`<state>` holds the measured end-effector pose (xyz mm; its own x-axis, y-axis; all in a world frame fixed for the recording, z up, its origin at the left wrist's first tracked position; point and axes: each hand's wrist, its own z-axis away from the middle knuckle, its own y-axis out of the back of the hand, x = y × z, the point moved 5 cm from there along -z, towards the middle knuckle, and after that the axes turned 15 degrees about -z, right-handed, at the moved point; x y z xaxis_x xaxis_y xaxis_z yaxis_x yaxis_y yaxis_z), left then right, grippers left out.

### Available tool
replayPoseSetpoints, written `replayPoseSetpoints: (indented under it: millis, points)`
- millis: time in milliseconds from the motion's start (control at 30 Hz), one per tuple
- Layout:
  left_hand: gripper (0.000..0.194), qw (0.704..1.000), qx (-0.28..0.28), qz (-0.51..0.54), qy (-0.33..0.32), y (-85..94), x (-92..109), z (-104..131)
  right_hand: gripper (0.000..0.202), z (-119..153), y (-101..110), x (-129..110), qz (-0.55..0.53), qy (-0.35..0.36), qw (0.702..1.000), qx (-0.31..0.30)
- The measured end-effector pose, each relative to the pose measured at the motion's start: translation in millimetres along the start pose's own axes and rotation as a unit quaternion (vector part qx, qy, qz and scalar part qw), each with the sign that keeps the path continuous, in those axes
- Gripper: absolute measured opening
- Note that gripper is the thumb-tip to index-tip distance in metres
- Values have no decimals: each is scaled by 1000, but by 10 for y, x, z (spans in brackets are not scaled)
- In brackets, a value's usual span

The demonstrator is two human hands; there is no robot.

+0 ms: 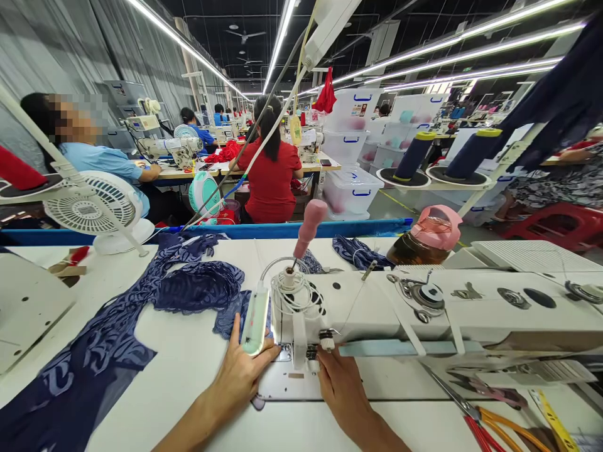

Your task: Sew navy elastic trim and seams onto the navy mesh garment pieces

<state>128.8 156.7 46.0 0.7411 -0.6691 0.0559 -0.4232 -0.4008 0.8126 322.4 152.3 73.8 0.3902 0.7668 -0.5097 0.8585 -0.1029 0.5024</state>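
A white sewing machine [372,307] stands before me, its needle end between my hands. My left hand [242,373] lies left of the needle area, index finger stretched forward and thumb side toward the needle plate [285,353]. Just beyond its fingers is navy lace fabric [230,314], partly hidden by a small pale lamp [255,323]. My right hand [342,383] reaches in under the machine head beside the presser area; its fingertips are hidden there. More patterned navy fabric [198,285] lies in folds on the left and trails toward me.
Scissors with orange handles [504,427] and a yellow tape measure [553,417] lie at lower right. A pink-handled screwdriver [311,229] stands upright on the machine. Behind are a pink-lidded jar [428,235], a white fan [101,204] and navy thread cones [414,157]. Co-workers sit ahead.
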Motion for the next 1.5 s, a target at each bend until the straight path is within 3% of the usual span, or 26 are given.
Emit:
replayPoseSetpoints:
  millis: [367,833,1033,1233,1367,1500]
  points:
    - [58,1000,-6,-20,-2,-24,5,14,23,63,-31,-31,3,17,1000,-2]
    - [45,998,-15,-64,5,-87,-49,11,29,19,-16,-49,50,32,998,-13]
    - [53,999,-13,-49,0,-100,-65,9,33,54,-7,26,49,3,999,-17]
    - [62,1000,-16,-6,-7,-25,-14,33,33,69,-27,8,40,19,999,-5]
    - [42,999,-11,-14,37,10,-31,49,28,65,-45,6,36,32,999,-11]
    - [17,997,-21,-41,66,-106,-78,56,26,100,-101,30,16,37,998,-38]
